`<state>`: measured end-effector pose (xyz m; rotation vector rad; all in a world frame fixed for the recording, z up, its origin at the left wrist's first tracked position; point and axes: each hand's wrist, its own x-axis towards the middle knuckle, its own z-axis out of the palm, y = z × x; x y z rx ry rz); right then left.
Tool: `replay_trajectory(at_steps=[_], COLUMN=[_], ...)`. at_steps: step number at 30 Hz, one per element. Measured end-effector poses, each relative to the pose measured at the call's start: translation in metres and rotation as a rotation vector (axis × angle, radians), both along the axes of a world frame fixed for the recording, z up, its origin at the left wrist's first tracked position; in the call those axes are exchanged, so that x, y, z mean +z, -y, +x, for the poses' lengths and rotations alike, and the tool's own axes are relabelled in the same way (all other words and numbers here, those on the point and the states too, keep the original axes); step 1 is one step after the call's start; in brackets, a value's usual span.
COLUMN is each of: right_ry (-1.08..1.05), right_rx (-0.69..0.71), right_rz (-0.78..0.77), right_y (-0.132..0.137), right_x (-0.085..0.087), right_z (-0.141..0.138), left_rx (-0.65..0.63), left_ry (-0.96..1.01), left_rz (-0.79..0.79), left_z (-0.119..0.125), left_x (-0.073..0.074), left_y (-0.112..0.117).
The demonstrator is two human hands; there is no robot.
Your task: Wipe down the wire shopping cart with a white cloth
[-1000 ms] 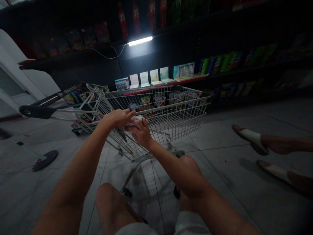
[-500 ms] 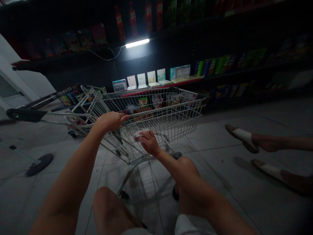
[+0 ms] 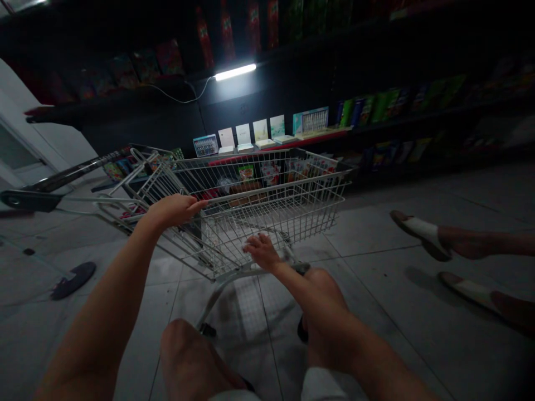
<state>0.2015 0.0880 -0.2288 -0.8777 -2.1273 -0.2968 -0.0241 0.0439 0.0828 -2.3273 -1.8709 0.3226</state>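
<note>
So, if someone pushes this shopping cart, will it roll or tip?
Probably it rolls easily: a wheel shows under the cart, on smooth floor tiles. Likely light: it is thin wire and looks empty.

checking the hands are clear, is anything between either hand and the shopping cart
Nothing visible: the left hand holds the shopping cart at its top rim, and the right hand presses on its lower side mesh.

The shopping cart [image 3: 267, 195] is a pale, whitish wire grid with a black handle [image 3: 25, 199]. Grey square tiles with darker seams cover the floor [image 3: 376, 312]. The shelf edge [image 3: 292, 146] is red beneath pastel cards [image 3: 261, 129]. Green packets [image 3: 368, 109] stand further right, and red packets [image 3: 253, 22] hang above. The sandals [image 3: 422, 229] have white straps on dark soles.
</note>
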Motion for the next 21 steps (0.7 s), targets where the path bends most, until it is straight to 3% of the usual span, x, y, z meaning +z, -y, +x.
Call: replay_trajectory(at_steps=[2,7,9,11,17,21], right_ry=[-0.023,-0.196,-0.195,-0.16,-0.079,0.046], right_rx=[0.031,0.021,-0.013,-0.039,-0.114,-0.097], right_rz=[0.019,0.156,0.179,0.179,0.135,-0.044], right_y=[0.005,-0.002,-0.01,-0.017,-0.021,-0.01], right_x=[0.012,0.099,0.115,0.104,0.018,0.003], right_z=[0.003,-0.008,-0.013,-0.015,-0.003,0.011], left_rx=[0.023,-0.109,-0.167,-0.155,-0.166,-0.159], left_ry=[0.003,0.029,0.031,-0.007,-0.038,-0.034], left_rz=[0.01,0.154,0.166,0.21,0.355,0.381], left_z=[0.002,0.048,0.07,0.084,0.085,0.083], left_x=[0.001,-0.006,-0.015,-0.027,-0.047,-0.046], left_y=[-0.003,-0.015,-0.02,-0.024,-0.026,-0.026])
